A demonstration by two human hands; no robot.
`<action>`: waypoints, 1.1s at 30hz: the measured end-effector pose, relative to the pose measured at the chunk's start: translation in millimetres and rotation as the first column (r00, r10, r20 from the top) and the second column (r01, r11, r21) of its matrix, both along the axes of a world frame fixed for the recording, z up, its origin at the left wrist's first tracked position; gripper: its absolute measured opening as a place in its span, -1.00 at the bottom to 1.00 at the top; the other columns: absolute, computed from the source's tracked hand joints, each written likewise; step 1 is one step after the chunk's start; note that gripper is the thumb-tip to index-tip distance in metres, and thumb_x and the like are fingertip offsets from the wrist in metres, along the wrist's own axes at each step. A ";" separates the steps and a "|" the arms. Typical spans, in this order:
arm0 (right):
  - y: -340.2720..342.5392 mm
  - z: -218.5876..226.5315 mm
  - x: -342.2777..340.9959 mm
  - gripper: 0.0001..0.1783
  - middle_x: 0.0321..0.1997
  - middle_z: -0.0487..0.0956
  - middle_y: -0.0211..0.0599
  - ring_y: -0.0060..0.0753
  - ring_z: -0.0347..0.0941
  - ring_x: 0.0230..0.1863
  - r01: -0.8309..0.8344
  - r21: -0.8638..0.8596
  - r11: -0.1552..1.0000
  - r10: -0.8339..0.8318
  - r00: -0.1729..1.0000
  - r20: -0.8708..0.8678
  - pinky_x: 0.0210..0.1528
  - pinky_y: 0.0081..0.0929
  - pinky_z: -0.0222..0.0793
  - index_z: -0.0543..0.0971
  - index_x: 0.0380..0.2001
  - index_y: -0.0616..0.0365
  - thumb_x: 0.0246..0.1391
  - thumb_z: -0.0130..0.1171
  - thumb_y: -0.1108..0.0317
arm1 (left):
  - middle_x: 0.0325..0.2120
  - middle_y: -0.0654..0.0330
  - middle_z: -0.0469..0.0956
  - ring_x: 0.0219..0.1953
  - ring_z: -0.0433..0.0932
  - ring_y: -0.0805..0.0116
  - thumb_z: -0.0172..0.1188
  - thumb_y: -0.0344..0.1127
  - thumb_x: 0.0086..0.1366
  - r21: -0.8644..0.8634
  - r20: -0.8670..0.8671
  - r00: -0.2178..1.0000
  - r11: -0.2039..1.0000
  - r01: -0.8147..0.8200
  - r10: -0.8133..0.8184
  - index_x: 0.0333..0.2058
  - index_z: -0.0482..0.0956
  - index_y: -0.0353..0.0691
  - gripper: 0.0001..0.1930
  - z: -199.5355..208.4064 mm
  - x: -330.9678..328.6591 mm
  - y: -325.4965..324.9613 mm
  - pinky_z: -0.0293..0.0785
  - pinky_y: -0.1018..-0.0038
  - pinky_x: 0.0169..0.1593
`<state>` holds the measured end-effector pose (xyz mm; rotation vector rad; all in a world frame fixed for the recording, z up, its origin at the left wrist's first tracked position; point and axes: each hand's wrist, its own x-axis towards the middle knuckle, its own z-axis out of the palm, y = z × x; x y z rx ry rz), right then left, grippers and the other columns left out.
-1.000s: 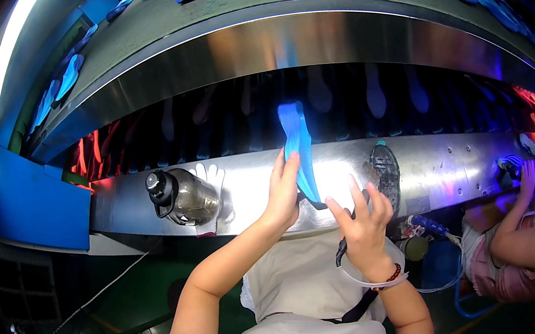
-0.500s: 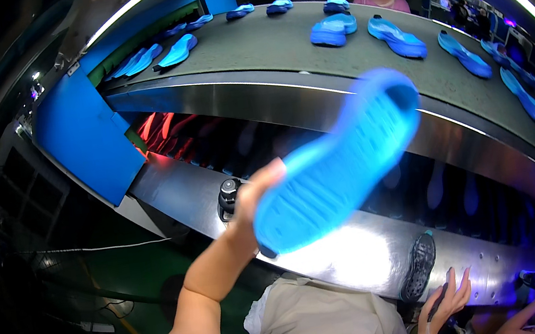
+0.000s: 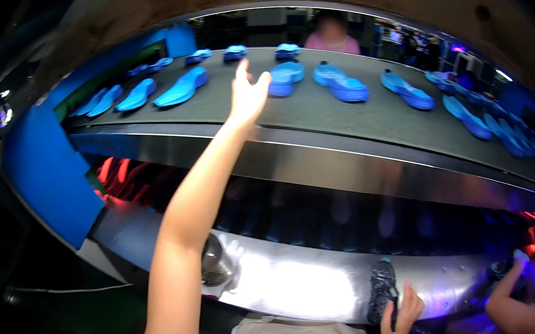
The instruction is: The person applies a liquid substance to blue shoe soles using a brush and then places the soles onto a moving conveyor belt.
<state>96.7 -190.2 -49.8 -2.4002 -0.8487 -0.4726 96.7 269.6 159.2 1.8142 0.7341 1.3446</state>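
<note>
My left hand [image 3: 250,93] reaches over the grey-green conveyor belt [image 3: 227,115], its fingers spread with nothing in them. Just left of it lies a blue shoe sole [image 3: 181,87]; to its right is another blue sole [image 3: 285,78]. My right hand [image 3: 405,314] is low beside the steel ledge, its fingers around a slim dark stick-like tool [image 3: 393,316], mostly covered by the hand. Right next to that hand, a black shoe sole [image 3: 382,287] rests on the ledge.
Several more blue soles [image 3: 341,83] lie along the belt. A dark round-topped container [image 3: 214,262] stands on the steel ledge [image 3: 295,275], partly behind my left forearm. A blue machine housing [image 3: 46,176] borders the left. Another person [image 3: 331,37] is across the belt; a co-worker's arm [image 3: 510,294] is at right.
The blue sole in my left hand has been let go and lies on the belt. That hand has moved up and away, now open. The view has shifted; my right hand stays near the black sole.
</note>
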 end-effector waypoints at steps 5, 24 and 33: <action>12.7 10.0 -1.8 -0.35 -0.25 0.43 -0.09 -0.08 0.26 -0.22 -0.134 0.036 0.990 0.133 0.991 0.030 -0.11 -0.25 0.06 0.17 0.08 0.41 -0.16 0.04 0.46 | 0.05 -0.08 0.24 0.11 0.20 0.03 0.15 -0.02 0.02 0.514 -0.471 0.799 0.853 -0.095 0.373 0.07 0.25 -0.20 -0.34 -7.9 14.4 47.0 0.14 0.28 0.14; 14.7 22.3 -0.6 -0.27 -0.33 0.49 -0.46 -0.39 0.30 -0.14 -0.222 -0.031 0.975 0.224 0.967 0.126 -0.03 -0.31 0.01 0.22 0.11 0.19 -0.29 0.08 0.54 | -0.08 0.06 0.37 -0.11 0.43 0.25 0.01 -0.41 0.09 -0.226 0.759 0.356 0.292 0.929 -0.545 0.02 0.19 -0.38 -0.52 -175.1 -150.9 -67.6 0.34 0.34 0.01; 56.4 2.0 -9.0 -0.34 -0.26 0.45 -0.32 -0.33 0.28 -0.03 -0.380 -0.413 0.827 0.486 0.853 0.188 -0.01 -0.16 0.01 0.15 0.18 -0.08 -0.08 -0.09 0.44 | -0.33 -0.08 0.48 -0.30 0.51 0.04 0.03 -0.35 -0.19 -0.817 0.503 0.563 -0.149 0.557 -0.656 -0.15 0.34 -0.48 -0.47 -253.7 -117.2 -188.2 0.44 0.20 -0.12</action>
